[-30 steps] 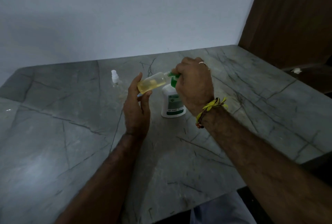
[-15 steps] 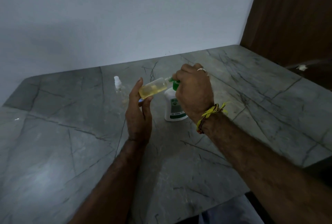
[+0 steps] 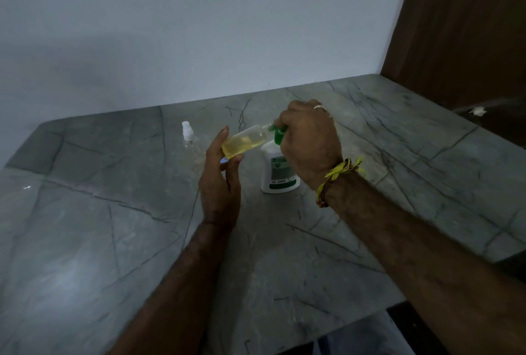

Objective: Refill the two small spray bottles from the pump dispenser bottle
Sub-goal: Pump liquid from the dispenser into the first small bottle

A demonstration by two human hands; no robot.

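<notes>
My left hand (image 3: 219,183) holds a small clear spray bottle (image 3: 244,141), tilted on its side and partly filled with yellow liquid, its open neck against the green pump nozzle. My right hand (image 3: 308,141) is closed over the green pump head (image 3: 277,134) of the white dispenser bottle (image 3: 277,171), which stands upright on the grey stone table (image 3: 113,240). A second small clear spray bottle (image 3: 187,134) with a white cap stands upright further left and back, apart from both hands.
A pale wall runs behind the table. A dark wooden panel (image 3: 461,27) rises at the right, with a small white scrap (image 3: 478,111) on a dark ledge beside it. The table's near edge runs along the lower right.
The hands and bottles keep the same pose; the view has shifted slightly. The liquid level in the held bottle looks about the same.
</notes>
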